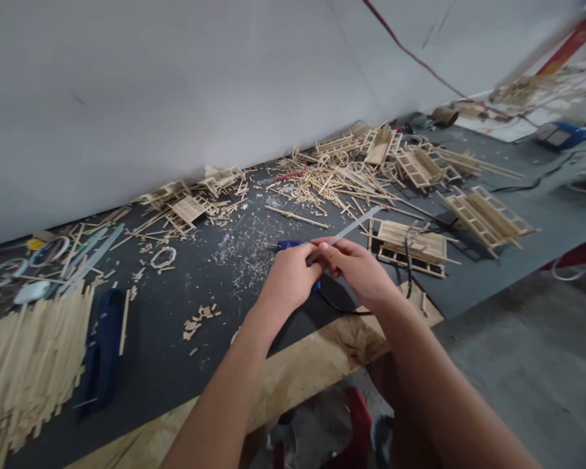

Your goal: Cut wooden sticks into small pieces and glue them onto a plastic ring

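My left hand point(288, 277) is closed around a blue glue gun point(289, 245), whose nozzle end pokes out to the left above my knuckles. My right hand point(359, 267) pinches a long translucent glue stick point(354, 227) that slants up and to the right from the gun's back. Both hands meet over the dark table mat point(176, 345), near its front edge. A black cord point(339, 306) loops from under my hands.
Small stick-built frames point(413, 244) point(486, 218) lie right of my hands, more point(188, 212) at the back left. Loose sticks and shavings point(322, 182) litter the middle. A pile of flat sticks point(24, 365) and a dark blue object point(102, 352) lie at the left. The wooden table edge point(297, 374) runs below.
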{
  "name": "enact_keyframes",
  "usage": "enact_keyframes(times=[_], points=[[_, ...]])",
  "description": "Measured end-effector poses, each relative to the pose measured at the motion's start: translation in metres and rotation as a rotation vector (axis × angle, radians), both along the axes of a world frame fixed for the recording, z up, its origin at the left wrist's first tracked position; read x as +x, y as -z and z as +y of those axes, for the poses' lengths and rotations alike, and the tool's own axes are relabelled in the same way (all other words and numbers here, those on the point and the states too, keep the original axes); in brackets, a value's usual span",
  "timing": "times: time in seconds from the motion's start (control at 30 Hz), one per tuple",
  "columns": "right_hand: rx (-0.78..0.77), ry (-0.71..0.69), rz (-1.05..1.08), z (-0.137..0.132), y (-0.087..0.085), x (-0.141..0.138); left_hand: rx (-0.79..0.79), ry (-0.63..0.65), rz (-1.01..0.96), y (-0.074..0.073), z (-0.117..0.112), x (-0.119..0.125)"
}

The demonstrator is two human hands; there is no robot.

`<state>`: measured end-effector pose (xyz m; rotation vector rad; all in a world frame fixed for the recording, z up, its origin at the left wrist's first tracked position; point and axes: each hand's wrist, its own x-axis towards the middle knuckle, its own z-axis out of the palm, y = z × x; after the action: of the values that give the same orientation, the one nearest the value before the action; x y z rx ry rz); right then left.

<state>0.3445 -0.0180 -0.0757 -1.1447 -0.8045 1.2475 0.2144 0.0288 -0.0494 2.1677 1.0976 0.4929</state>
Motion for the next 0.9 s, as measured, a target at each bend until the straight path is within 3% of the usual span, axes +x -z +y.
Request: enact_keyframes(times=[0.17,0.3,0.5,0.73,0.83,0.9], points=[[0.111,0.331,0.099,0.001,-0.005,0.021,0.131,-0.302,0.225,0.015,-0.010,-0.001],[0.179,0.510,0.141,-0.001,-0.009,0.036,0.073,-0.264,0.427,0.021,-0.016,0.009],[0.208,0.488,0.161,-0.005,-0.010,0.041,-0.006,-0.260,0.539,0.016,-0.014,0.024],[0.250,0.438,0.182,-0.007,-0.016,0.034,0.081,-0.252,0.427,0.013,-0.014,0.012],[0.263,0.401,0.195,-0.009,-0.020,0.027,0.056,-0.316,0.179,0.013,-0.017,-0.001],[0.268,0.380,0.194,-0.011,-0.023,0.020,-0.074,-0.346,-0.099,0.015,-0.021,-0.011]])
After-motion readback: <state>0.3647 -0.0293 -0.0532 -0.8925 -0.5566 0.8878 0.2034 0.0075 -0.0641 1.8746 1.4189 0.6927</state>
